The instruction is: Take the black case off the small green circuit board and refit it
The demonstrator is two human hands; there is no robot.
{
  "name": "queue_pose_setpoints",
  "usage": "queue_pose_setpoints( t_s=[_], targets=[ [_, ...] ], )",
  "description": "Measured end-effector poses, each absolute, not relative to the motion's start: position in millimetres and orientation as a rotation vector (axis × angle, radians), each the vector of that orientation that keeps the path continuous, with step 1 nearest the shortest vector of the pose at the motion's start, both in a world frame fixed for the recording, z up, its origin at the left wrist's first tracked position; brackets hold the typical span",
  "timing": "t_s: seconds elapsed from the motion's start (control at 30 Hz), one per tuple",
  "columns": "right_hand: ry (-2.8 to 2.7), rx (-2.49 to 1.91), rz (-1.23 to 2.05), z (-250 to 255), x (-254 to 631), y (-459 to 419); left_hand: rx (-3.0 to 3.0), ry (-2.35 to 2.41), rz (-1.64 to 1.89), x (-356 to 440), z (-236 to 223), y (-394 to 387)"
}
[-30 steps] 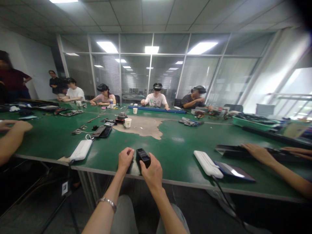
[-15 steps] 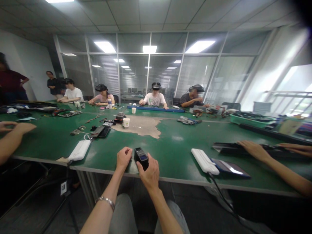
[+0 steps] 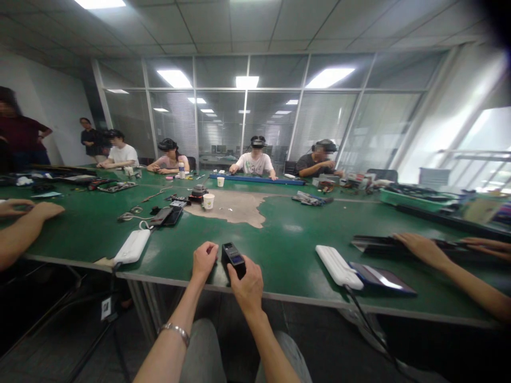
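Right fingers gripping black device — its near end between them, left fingers curled nearby

Item one, seen from my remote seat: the hands of the co-worker at left; the near one has advanced rightward over the worktop in steps, across both earlier pictures, and reaches farther in than a second ago; a dark sliver, too small to identify, now shows by the fingers. Item two: black device, its small window now reading bluer than a second ago. Item three: my head view, swung slightly since half a second ago, setting everything a little farther right in frame.
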State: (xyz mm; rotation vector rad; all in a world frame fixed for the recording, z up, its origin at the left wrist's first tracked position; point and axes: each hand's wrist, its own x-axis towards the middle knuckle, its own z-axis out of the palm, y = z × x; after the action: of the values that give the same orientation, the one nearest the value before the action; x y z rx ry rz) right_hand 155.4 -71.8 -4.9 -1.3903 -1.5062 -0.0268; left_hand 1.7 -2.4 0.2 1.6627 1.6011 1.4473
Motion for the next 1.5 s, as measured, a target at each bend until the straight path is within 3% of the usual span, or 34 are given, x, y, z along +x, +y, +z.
queue_pose_setpoints(
  t_s=[0.47,0.73,1.5],
  targets=[
    [-1.317,-1.328,0.211,35,179,-59,1.608,1.593,1.439,3,7,-7],
    [-1.410,-1.575,0.045,3,212,-52,1.425,1.483,1.492,4,9,-7],
    [-1.489,-1.481,-0.111,-15,212,-49,1.459,1.551,1.487,5,9,-9]
  ],
)
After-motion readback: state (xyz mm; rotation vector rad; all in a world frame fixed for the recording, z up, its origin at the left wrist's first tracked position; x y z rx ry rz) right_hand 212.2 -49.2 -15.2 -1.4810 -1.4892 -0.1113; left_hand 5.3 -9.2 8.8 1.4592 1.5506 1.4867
